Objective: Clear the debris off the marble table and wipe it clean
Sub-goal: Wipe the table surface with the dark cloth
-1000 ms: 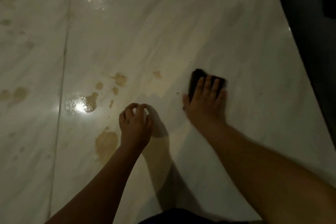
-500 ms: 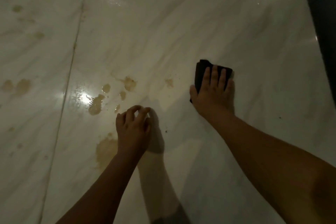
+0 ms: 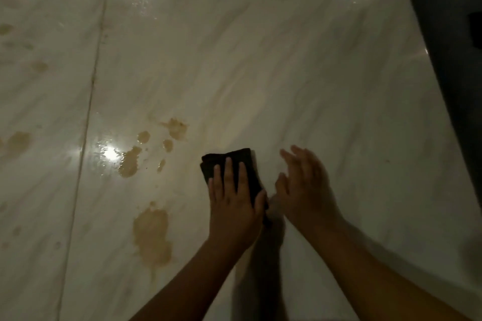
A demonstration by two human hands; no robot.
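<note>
A folded dark cloth [image 3: 227,153] lies flat on the glossy, pale, veined marble counter [image 3: 287,60], with the left hand [image 3: 232,206] pressing it with straight fingers. Brown wet stains [image 3: 129,161] lie at its nine o'clock, and the largest blotch [image 3: 152,234] at seven o'clock.

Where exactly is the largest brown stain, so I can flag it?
On the marble table, look just right of the long seam. The largest stain lies left of the left hand pressing the dark cloth, nearer the camera. Unlike the small splotches beyond it, it is one broad tan patch.
</note>
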